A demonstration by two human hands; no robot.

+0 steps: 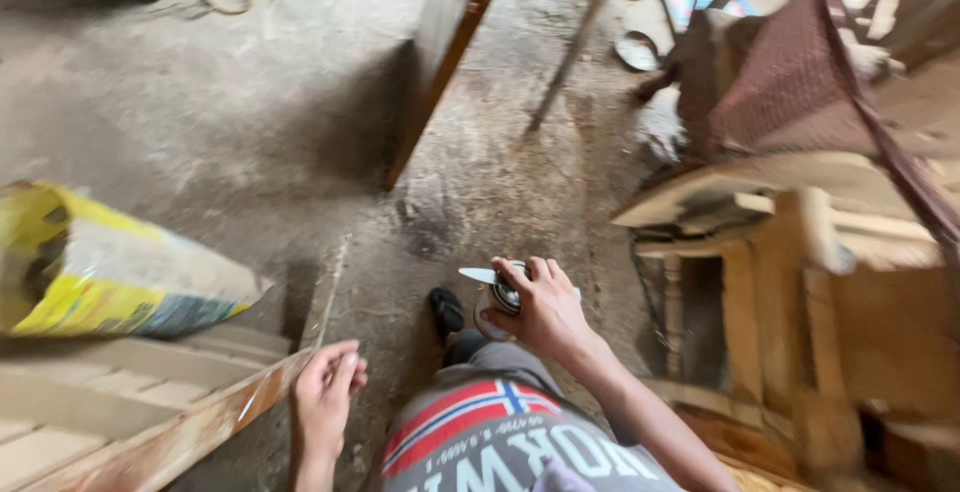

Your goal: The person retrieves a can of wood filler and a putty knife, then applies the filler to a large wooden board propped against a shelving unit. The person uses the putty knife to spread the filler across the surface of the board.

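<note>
The concrete floor [250, 102] fills most of the view, grey and stained. At three o'clock stands a stack of carved wooden furniture [790, 282], with a brown woven cloth [790, 72] draped above it at one o'clock. At nine o'clock a yellow sack [100, 267] lies on its side, resting on a slatted wooden frame [120, 402] that runs down to eight o'clock. A wooden board [450, 42] stands on edge at twelve o'clock, throwing a dark shadow to its left.

At six o'clock is the person's grey shirt [520, 442] with a red and blue stripe, and just above it a dark shoe [446, 310] on the floor.

The right hand [545, 312], near the centre of the view, is clenched around a small round tin [503, 297] and a flat metal blade [482, 275] whose tip points toward nine o'clock. The tin is held in the air above the floor, just right of the shoe.

The left hand [327, 392], at seven o'clock, has its fingers curled loosely inward, grasping nothing, touching the rusty edge of the slatted frame.
</note>
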